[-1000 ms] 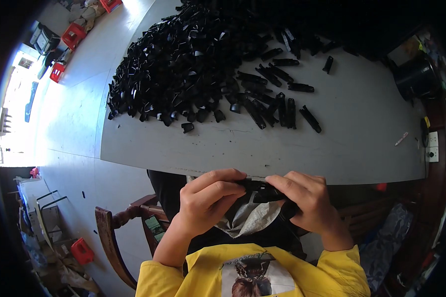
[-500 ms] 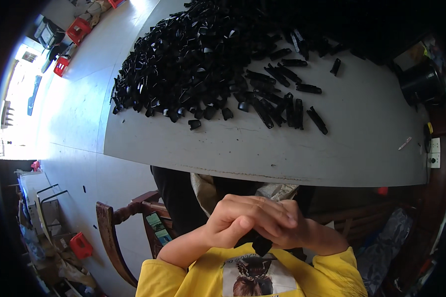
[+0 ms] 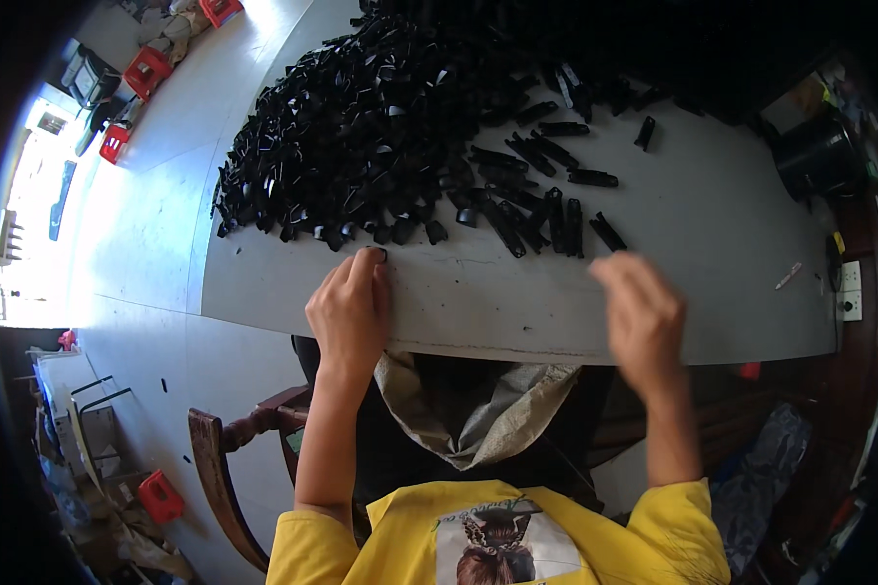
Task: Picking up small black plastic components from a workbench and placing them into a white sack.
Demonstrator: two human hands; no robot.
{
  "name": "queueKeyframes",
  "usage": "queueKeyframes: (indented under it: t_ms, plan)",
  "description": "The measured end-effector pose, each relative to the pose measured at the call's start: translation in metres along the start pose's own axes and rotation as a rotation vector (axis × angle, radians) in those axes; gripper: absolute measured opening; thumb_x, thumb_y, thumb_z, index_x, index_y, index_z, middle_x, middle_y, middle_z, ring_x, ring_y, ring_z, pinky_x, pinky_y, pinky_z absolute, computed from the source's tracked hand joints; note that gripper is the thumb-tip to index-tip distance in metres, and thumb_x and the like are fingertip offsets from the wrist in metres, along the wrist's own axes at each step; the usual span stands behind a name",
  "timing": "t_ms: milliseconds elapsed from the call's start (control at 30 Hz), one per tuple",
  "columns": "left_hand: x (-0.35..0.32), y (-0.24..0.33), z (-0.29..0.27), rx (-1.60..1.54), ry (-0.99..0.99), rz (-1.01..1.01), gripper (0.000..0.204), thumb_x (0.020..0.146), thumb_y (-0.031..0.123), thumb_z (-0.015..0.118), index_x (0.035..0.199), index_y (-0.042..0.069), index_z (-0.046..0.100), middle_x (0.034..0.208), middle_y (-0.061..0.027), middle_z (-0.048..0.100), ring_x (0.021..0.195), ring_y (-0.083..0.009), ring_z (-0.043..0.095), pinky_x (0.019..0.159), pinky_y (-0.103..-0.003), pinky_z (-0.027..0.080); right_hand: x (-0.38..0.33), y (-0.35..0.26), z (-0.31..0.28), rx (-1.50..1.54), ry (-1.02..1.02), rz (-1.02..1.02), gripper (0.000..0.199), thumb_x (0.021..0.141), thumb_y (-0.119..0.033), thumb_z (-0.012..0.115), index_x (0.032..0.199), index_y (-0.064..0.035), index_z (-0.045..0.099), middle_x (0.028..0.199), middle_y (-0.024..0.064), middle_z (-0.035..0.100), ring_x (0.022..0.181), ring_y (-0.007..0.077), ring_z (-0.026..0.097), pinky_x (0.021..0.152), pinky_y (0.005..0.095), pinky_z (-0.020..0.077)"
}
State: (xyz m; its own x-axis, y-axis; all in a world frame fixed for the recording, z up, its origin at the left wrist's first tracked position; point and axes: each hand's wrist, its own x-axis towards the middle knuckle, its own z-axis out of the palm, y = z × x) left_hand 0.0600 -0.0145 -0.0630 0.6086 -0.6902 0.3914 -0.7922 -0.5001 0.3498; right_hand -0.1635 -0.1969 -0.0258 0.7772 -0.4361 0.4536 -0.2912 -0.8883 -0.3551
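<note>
My left hand (image 3: 347,314) is at the near edge of a big heap of small black plastic pieces (image 3: 332,146). Its bent fingers close on one small curved black piece (image 3: 381,254), mostly covered by the fingertips. My right hand (image 3: 646,317), smeared by motion, is over the table at the near end of a long narrow black plastic piece (image 3: 607,232). Its fingertips come close to that piece or touch it; I cannot tell which. Several more long black pieces (image 3: 502,229) lie loosely to the right of the heap.
The grey table (image 3: 478,312) has a curved near edge. Below it, a pale woven sack (image 3: 532,409) hangs open at my lap. A wooden chair arm (image 3: 254,419) stands at left. On the table's right are a white stick-like item (image 3: 788,276) and a black round container (image 3: 824,161).
My hands were clasped together in front of my chest with a black piece under them. Now they are apart and reach forward over the table; that piece is out of sight, and the sack's opening shows.
</note>
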Motion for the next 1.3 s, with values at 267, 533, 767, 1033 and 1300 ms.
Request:
queueKeyframes:
  t_ms: [267,533,767,1033,1300]
  plan:
    - [0.004,0.009,0.001,-0.077,-0.017,0.127,0.011,0.079,0.005,0.066,0.081,0.003,0.056,0.087,-0.0101,0.059,0.071,-0.0299,0.060,0.060,-0.038,0.048,0.010,0.062,-0.008,-0.231,-0.341,-0.085,0.022,0.080,0.005,0.056,0.096,-0.0063,0.065,0.103,0.0122,0.060,0.097,0.0283,0.061,0.076,0.0370,0.0528]
    - [-0.022,0.052,-0.030,-0.750,-0.190,0.114,0.020,0.067,-0.007,0.075,0.083,0.000,0.064,0.096,-0.0130,0.068,0.085,-0.0211,0.067,0.073,-0.028,0.053,-0.003,-0.020,-0.005,0.296,-0.147,-0.229,0.029,0.074,-0.013,0.073,0.099,-0.0048,0.061,0.087,0.0091,0.061,0.081,0.0266,0.061,0.074,0.0399,0.0461]
    - [-0.024,0.063,-0.039,-0.811,-0.219,0.196,0.019,0.068,-0.006,0.076,0.082,0.000,0.065,0.096,-0.0131,0.069,0.081,-0.0216,0.068,0.070,-0.029,0.055,0.002,-0.041,-0.006,0.355,-0.159,-0.228,0.029,0.073,-0.014,0.074,0.097,-0.0034,0.064,0.082,0.0060,0.060,0.073,0.0244,0.058,0.069,0.0372,0.0439]
    - [-0.032,0.060,-0.042,-0.907,-0.296,0.172,0.013,0.078,0.008,0.074,0.084,0.000,0.066,0.100,-0.0185,0.068,0.090,-0.0268,0.068,0.077,-0.033,0.054,-0.004,-0.045,-0.002,0.494,-0.199,-0.180,0.029,0.070,-0.012,0.077,0.094,-0.0018,0.065,0.082,0.0077,0.061,0.069,0.0235,0.058,0.060,0.0366,0.0461]
    - [-0.033,0.081,-0.031,-1.570,-0.469,0.108,0.055,0.103,0.034,0.034,0.089,-0.008,0.066,0.103,-0.0228,0.068,0.104,-0.0368,0.063,0.096,-0.041,0.046,-0.018,-0.069,0.011,0.653,-0.155,-0.382,0.018,0.074,-0.002,0.071,0.090,0.0034,0.067,0.085,0.0123,0.064,0.077,0.0263,0.067,0.066,0.0343,0.0563]
